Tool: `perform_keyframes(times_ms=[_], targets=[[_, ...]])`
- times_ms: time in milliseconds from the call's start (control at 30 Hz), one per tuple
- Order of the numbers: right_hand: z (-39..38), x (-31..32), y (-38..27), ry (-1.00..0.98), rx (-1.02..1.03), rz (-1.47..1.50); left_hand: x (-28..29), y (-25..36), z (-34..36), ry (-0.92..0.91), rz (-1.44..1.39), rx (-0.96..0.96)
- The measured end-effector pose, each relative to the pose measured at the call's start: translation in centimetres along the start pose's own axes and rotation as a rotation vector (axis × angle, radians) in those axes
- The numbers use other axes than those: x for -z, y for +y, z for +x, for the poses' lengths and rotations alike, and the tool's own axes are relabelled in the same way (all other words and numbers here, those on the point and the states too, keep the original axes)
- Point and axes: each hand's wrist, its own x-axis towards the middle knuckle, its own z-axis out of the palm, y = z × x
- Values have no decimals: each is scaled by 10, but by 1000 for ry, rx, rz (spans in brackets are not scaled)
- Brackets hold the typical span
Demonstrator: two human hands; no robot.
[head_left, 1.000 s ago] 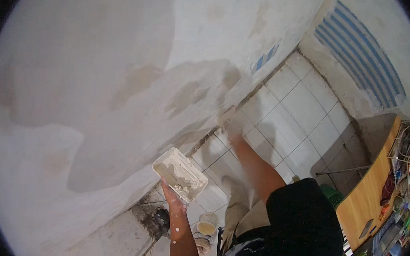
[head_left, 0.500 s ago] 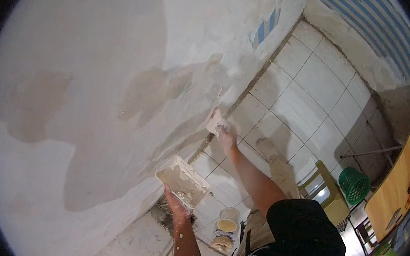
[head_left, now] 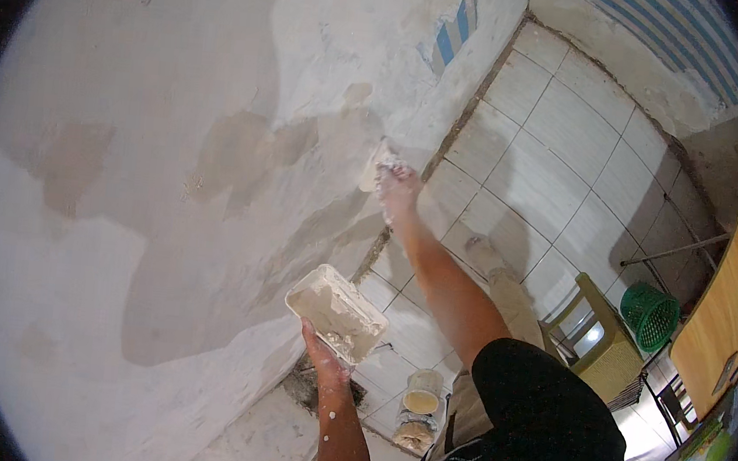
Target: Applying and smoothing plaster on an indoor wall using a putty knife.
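My left hand (head_left: 326, 355) grips a pale rectangular tub (head_left: 361, 297) by its near side, the fingers partly hidden beneath it. Whitish wall putty (head_left: 333, 313) coats the inside of the tub. Out to the upper right, my right hand (head_left: 400, 195) is closed round a pale, flat putty scraper (head_left: 373, 168), its blade against the low part of the wall (head_left: 196, 303). White putty smears cover those fingers. Damp-looking darker patches and whiter coated areas mark the wall.
White floor tiles (head_left: 560, 151) meet the wall along a rough dark joint. Two small buckets (head_left: 422, 391) stand by my legs. To the right are an olive plastic chair (head_left: 608, 361), a green basket (head_left: 648, 316) and a wooden board (head_left: 715, 340). Blue-striped wall covering (head_left: 667, 33) shows at top right.
My right hand and the scraper have moved up and slightly left along the wall. The tub in my left hand has shifted slightly up and right. The whole view has also shifted a little.
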Motion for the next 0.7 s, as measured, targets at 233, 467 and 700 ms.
perform_keyframes(times_ms=[233, 467, 700], targets=[[-29, 40, 19, -396, 763, -621, -13, -10, -1, 31, -28, -76], [23, 30, 25, 89, 72, -371, -25, -17, 0, 21, -12, -76], [-57, 31, 19, -380, 648, -720, -11, -12, 2, 63, -81, -174]])
